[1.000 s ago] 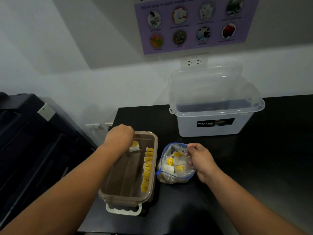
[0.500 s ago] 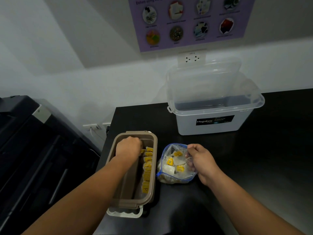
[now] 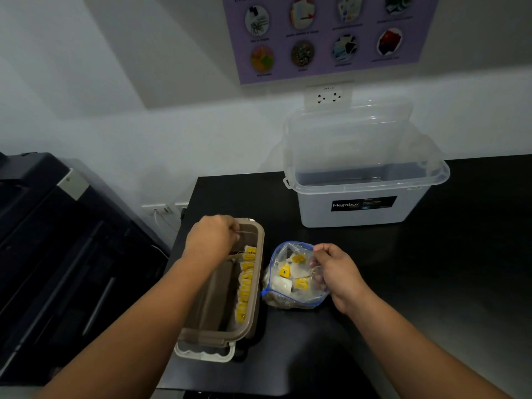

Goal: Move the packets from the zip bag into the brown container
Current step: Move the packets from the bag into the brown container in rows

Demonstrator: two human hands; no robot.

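**One more packet down, left hand lifting clear**

Has let go of the packet carried a second ago and lowered in half a second ago. Hovers the left hand (image 3: pixel 211 240) over the far end of the brown container (image 3: pixel 205 336), fingers curled downward; cannot tell whether anything is pinched. Adds to the upright row of packets (image 3: pixel 246 283) along the right wall, so likely frees that hand for the next reach. Pinches the rim of the zip bag (image 3: pixel 288 300) with the right hand (image 3: pixel 336 273), holding the mouth open just beside the container. Leaves several remaining packets (image 3: pixel 288 275) inside: small, flat, white with yellow tags, jumbled. Looks thin and crinkly in the clear blue-edged bag, rigid and smooth in the translucent brown box on the glossy black counter (image 3: pixel 431 283).
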